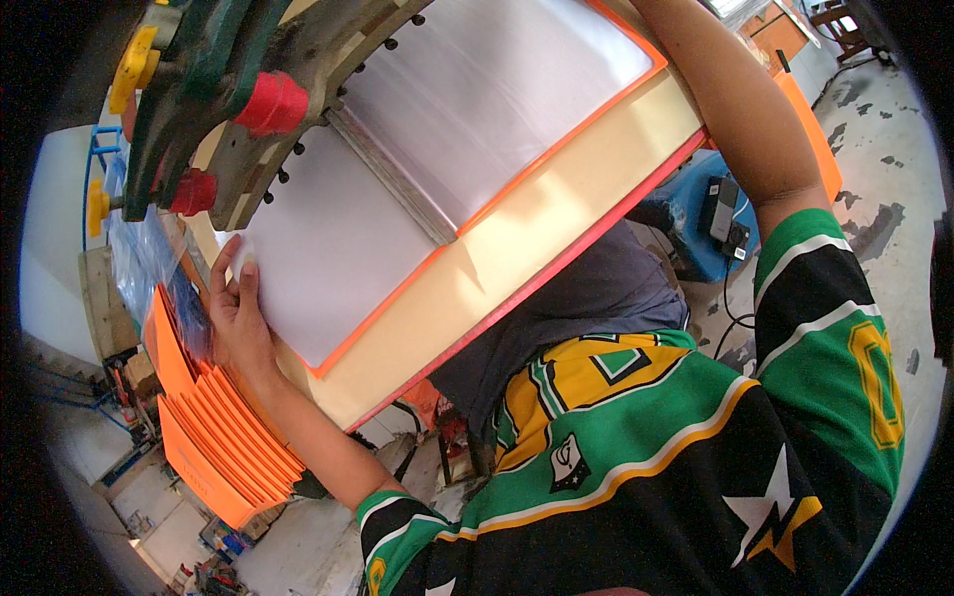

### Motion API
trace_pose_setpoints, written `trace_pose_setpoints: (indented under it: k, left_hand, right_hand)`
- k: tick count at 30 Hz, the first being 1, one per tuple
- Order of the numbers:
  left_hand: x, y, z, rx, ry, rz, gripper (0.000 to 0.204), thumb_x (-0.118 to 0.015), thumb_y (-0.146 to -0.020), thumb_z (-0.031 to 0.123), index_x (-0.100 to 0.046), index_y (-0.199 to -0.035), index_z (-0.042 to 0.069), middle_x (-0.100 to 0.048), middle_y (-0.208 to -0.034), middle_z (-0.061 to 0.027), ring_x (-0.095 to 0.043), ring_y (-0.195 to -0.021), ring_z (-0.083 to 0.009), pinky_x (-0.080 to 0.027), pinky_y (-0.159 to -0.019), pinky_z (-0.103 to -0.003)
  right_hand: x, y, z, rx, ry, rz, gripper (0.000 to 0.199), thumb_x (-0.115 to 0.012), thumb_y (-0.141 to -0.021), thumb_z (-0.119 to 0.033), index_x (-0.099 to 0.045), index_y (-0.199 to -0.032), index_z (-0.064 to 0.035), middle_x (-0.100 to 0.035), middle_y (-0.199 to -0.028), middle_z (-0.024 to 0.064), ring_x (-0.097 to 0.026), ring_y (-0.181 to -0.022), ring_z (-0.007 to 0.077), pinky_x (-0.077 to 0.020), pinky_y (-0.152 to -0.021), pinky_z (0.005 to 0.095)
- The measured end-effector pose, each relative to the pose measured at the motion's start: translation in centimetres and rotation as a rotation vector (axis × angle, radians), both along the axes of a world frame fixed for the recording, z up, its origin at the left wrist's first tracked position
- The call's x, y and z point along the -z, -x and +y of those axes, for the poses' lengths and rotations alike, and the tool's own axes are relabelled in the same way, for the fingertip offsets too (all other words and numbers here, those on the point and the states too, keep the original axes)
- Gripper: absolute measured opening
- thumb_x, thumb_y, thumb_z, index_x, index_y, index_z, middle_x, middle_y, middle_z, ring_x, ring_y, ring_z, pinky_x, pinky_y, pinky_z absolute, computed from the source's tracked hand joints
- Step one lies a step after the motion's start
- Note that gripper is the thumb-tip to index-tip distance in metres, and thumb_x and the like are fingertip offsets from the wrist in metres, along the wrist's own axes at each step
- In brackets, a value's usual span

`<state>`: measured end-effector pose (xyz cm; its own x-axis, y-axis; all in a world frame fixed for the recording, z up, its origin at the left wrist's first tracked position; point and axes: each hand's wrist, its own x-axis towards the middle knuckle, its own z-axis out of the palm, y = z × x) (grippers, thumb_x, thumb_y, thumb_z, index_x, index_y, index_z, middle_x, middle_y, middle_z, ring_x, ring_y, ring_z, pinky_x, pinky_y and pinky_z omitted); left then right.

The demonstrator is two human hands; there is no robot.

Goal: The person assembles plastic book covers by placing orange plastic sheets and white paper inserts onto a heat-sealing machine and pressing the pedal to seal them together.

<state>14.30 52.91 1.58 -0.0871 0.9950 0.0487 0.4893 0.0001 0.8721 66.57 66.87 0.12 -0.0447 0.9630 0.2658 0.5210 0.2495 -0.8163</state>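
An orange folder [376, 314] lies spread on a cream board [586, 199], with glossy white sheets or clear sleeves [333, 233] over its inside. A narrow grey metal strip [396, 181] crosses it near the middle. At the folder's left edge is my left hand [238, 303], fingers extended and thumb lying on the white surface. My right arm [750, 109] reaches up past the top right of the picture, so the right hand is out of sight. Over the folder's far edge stands a dark green machine [258, 60] with red knobs [273, 104] and a row of small black pins.
Several orange folders [224, 437] stand fanned together beside my left forearm, near clear plastic wrap [149, 258]. A red edge [556, 266] runs along the board's near side. On the right, a blue container [676, 199] carries a black adapter [722, 204] with a cable trailing to the worn floor.
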Motion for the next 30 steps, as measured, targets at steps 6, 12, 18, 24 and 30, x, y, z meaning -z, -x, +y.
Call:
trace_pose_setpoints:
  k: [6, 12, 18, 24, 30]
  left_hand:
    - [0.4, -0.2, 0.2, 0.004, -0.022, -0.035, 0.04, -0.069, -0.1, 0.012, -0.063, -0.139, 0.008, -0.052, -0.064, 0.0074, -0.039, -0.057, -0.0004, -0.024, -0.054, -0.019]
    - [0.2, 0.1, 0.1, -0.001, -0.008, 0.016, 0.041, -0.068, -0.1, 0.012, -0.061, -0.14, 0.006, -0.054, -0.064, 0.0069, -0.04, -0.057, 0.0002, -0.025, -0.054, -0.018]
    - [-0.5, -0.4, -0.2, 0.007, 0.009, 0.069, 0.041, -0.067, -0.101, 0.014, -0.06, -0.14, 0.005, -0.056, -0.064, 0.0063, -0.039, -0.056, 0.0006, -0.024, -0.053, -0.019]
    - [0.1, -0.3, 0.0, 0.003, -0.001, -0.012, 0.04, -0.066, -0.101, 0.014, -0.06, -0.14, 0.005, -0.06, -0.066, 0.0052, -0.041, -0.056, 0.0009, -0.025, -0.053, -0.018]
    - [0.0, 0.1, 0.0, 0.004, 0.015, 0.039, 0.04, -0.067, -0.101, 0.014, -0.061, -0.14, 0.006, -0.06, -0.065, 0.0048, -0.043, -0.057, 0.0006, -0.026, -0.054, -0.018]
  right_hand:
    - [0.3, 0.0, -0.1, -0.025, -0.066, -0.011, 0.016, -0.071, -0.093, -0.013, -0.062, -0.102, -0.003, -0.068, -0.084, 0.0092, -0.061, -0.077, 0.0159, -0.0495, -0.069, 0.0318]
    - [-0.1, 0.5, -0.4, 0.031, -0.068, -0.009, 0.017, -0.071, -0.093, -0.013, -0.061, -0.104, -0.0036, -0.066, -0.082, 0.0085, -0.06, -0.075, 0.0164, -0.0491, -0.066, 0.0327]
    - [0.2, 0.4, -0.1, 0.053, -0.073, 0.005, 0.016, -0.071, -0.093, -0.012, -0.062, -0.103, -0.0043, -0.065, -0.079, 0.0083, -0.058, -0.072, 0.0162, -0.0484, -0.064, 0.0333]
    - [0.5, 0.2, 0.2, 0.028, -0.091, -0.015, 0.016, -0.071, -0.092, -0.013, -0.062, -0.103, -0.0048, -0.065, -0.079, 0.0084, -0.059, -0.073, 0.0165, -0.0488, -0.065, 0.0338]
    - [0.4, 0.2, 0.1, 0.051, -0.118, -0.054, 0.016, -0.071, -0.092, -0.014, -0.063, -0.103, -0.0045, -0.066, -0.08, 0.0091, -0.06, -0.075, 0.0174, -0.0498, -0.068, 0.0347]
